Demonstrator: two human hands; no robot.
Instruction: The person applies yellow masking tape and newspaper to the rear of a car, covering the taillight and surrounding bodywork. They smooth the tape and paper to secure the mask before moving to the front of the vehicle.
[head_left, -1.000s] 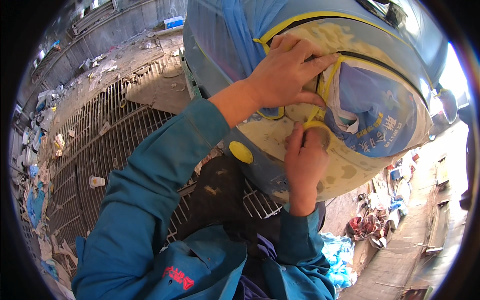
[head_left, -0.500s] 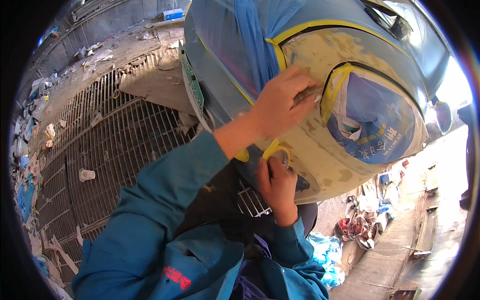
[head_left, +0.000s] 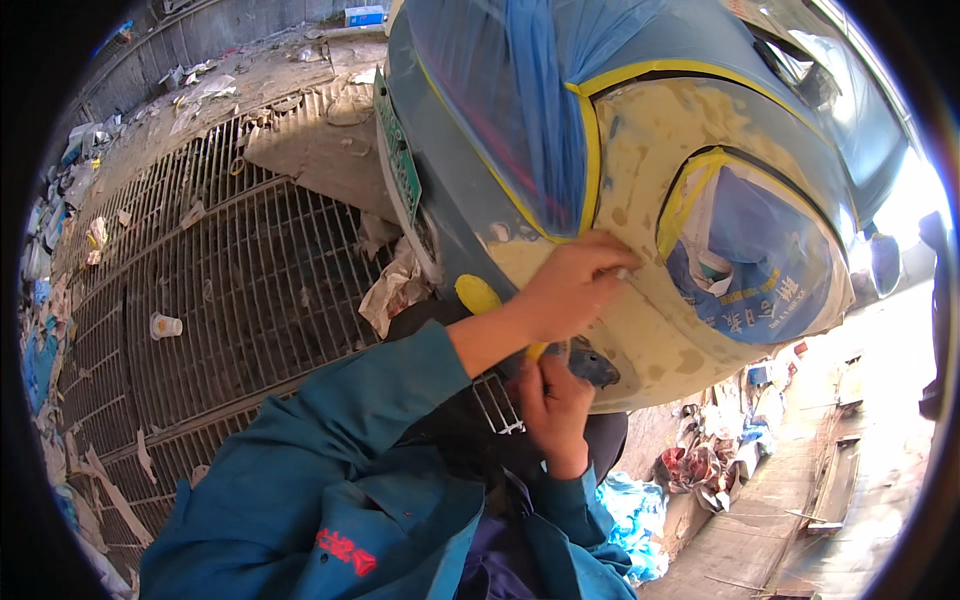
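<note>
My left hand [head_left: 568, 288] is closed above the sanded beige patch of a car body panel [head_left: 640, 215]. Its fingertips pinch something small and pale that I cannot make out. Just below it, my right hand [head_left: 556, 402] grips a roll of yellow masking tape [head_left: 538, 350], mostly hidden behind the fingers and left wrist. Yellow tape [head_left: 590, 160] edges the patch and holds down blue plastic film [head_left: 545, 110]. Right of my left hand, a round opening is covered with a printed blue and white sheet [head_left: 750, 255], also taped in yellow around its rim.
A metal floor grating [head_left: 210, 300] spreads to the left, with a paper cup [head_left: 166, 325] on it. Crumpled brown paper [head_left: 398, 290] lies by the bumper. Litter, including light-blue plastic [head_left: 635, 520] and reddish crumpled wrapping [head_left: 690, 465], is on the ground at the right.
My left hand has come down the panel, away from the top of the round opening and nearer my right hand. The tape roll is now more hidden. The view has shifted slightly.
</note>
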